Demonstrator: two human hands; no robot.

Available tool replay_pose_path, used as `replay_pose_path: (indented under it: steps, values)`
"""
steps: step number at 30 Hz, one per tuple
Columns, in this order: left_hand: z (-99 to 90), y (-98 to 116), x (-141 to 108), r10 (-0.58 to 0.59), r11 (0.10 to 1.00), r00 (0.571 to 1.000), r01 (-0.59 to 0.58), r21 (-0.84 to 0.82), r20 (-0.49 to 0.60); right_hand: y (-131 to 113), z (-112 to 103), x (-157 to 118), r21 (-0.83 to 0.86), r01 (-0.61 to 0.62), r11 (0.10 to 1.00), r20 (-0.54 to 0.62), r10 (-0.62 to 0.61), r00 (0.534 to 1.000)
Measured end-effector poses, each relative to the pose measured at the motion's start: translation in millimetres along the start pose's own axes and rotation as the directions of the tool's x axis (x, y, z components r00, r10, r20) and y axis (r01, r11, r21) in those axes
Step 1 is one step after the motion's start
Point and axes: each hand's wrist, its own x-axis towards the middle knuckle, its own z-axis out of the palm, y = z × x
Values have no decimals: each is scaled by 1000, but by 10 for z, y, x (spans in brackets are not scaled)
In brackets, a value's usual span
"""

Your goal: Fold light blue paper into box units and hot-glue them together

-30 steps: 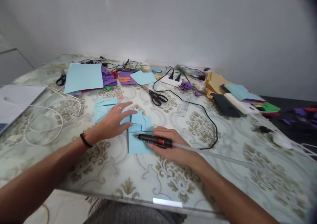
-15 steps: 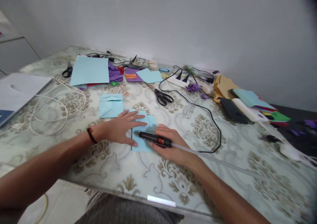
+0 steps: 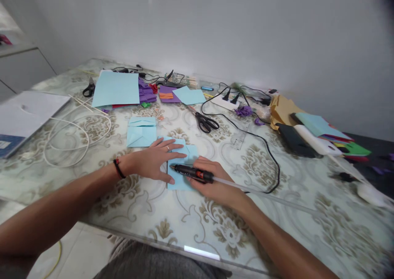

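Observation:
My left hand (image 3: pixel 156 160) lies with fingers spread on a folded light blue paper (image 3: pixel 178 184), its thumb near the paper's left edge. Wrapped in my right hand (image 3: pixel 215 179) is a black hot glue gun (image 3: pixel 192 172) with red-orange marks. Its metal tip is at the paper, close to the left edge between my left thumb and fingers. A long translucent glue stick (image 3: pixel 264 193) sticks out of its rear, passing over my right forearm. Behind my left hand sits a second folded light blue paper (image 3: pixel 141 134).
Black scissors (image 3: pixel 207 123) lie beyond the papers, with a clear ruler (image 3: pixel 240 137) to their right. The black cord (image 3: pixel 267 145) loops from a white power strip (image 3: pixel 225 102). Coiled white cord (image 3: pixel 88 141) is at left. Blue sheets (image 3: pixel 116 88) and purple paper (image 3: pixel 147 92) lie at the back.
The view has shifted slightly, so everything sits a little further right. The glue gun's tip has moved a little along the paper, away from me; both hands keep nearly the same pose.

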Motion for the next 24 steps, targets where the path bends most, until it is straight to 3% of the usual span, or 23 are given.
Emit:
replay_pose_path:
  steps: [17,24]
  values:
    - [-46,22,-10,1,1000,999,-2,27,34,9,-58,-1,8,-39,999,37,39,999]
    - [-33,1,-21,20,1000,1000,-20,-15,-18,2,-145,-25,31,-95,995,26,94,995]
